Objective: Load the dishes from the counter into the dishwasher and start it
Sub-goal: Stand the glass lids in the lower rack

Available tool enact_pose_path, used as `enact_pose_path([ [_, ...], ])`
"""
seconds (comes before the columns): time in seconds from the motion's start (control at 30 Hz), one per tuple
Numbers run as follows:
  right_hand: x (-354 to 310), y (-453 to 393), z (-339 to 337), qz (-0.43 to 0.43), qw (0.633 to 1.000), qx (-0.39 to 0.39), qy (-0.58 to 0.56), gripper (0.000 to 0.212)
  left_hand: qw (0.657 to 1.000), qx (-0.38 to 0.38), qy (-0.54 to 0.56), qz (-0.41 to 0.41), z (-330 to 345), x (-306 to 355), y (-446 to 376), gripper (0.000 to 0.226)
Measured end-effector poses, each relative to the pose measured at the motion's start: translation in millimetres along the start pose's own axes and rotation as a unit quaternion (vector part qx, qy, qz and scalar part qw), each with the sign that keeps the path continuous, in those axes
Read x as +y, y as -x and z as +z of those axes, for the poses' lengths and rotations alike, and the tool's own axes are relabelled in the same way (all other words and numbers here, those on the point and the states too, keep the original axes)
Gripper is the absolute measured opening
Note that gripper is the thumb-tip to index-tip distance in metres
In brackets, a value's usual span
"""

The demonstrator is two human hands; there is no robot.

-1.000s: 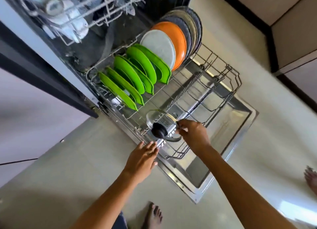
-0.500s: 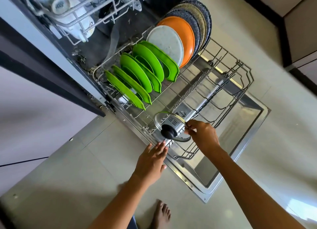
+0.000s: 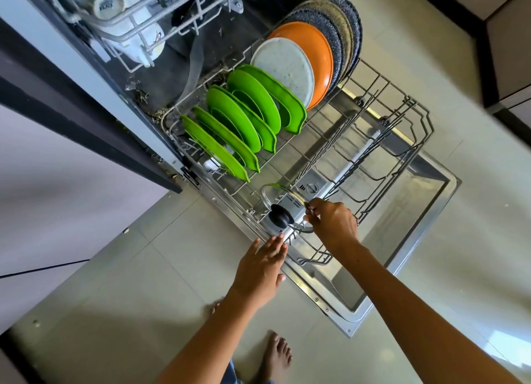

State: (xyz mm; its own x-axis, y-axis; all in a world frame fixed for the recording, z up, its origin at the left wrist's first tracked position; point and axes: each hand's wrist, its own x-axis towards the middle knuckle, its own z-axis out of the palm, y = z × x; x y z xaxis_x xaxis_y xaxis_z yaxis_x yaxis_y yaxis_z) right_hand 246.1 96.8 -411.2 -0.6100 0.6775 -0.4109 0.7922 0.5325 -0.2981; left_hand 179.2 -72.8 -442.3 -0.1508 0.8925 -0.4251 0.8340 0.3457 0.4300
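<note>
While right hand pinches glass lid rim, loading continues.
Left hand fingers straight, together, at 6 o'clock; next, seat lid between lower rack tines.

Left hand: forearm bare, reaching forward from the lower edge of view; palm down, fingers straight and together, thumb spread to the side; holds nothing. Right hand: forearm bare, reaching in from the lower right; back of hand up, fingers curled in a pinching grip. One bare foot below, between the arms.
</note>
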Motion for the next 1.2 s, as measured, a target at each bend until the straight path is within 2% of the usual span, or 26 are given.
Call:
enact_pose_path([
  [0.1, -8, 0, 8, -0.031, 0.999, -0.012, 0.009, 0.027, 1.000, -0.004, 0.003, 0.003, -1, -1, 1, 0.065],
  [0.33, -4, 3, 9, -0.039, 0.999, 0.004, 0.020, 0.032, 1.000, -0.012, 0.008, 0.002, 0, -1, -1, 0.065],
  [0.7, -6, 17, 18, -0.006, 1.000, -0.006, 0.024, 0.028, 1.000, 0.018, 0.017, -0.007, 3, 3, -2, 0.060],
  [0.93, -10, 23, 14, 0.031, 0.999, -0.031, 0.027, 0.032, 1.000, 0.005, 0.029, -0.004, -1, 2, -1, 0.058],
  [1.0, -14, 26, 6, 0.051, 0.999, -0.017, 0.006, 0.033, 0.998, 0.038, 0.052, -0.009, -10, 3, 4, 0.052],
  [1.07, -23, 34, -8, 0.054, 0.998, 0.012, -0.015, 0.029, 0.991, 0.111, 0.066, -0.021, -27, 5, 16, 0.044],
  [1.2, -63, 66, -53, -0.023, 0.995, 0.074, -0.068, 0.020, 0.972, 0.212, 0.059, -0.079, -88, 19, 64, 0.036],
])
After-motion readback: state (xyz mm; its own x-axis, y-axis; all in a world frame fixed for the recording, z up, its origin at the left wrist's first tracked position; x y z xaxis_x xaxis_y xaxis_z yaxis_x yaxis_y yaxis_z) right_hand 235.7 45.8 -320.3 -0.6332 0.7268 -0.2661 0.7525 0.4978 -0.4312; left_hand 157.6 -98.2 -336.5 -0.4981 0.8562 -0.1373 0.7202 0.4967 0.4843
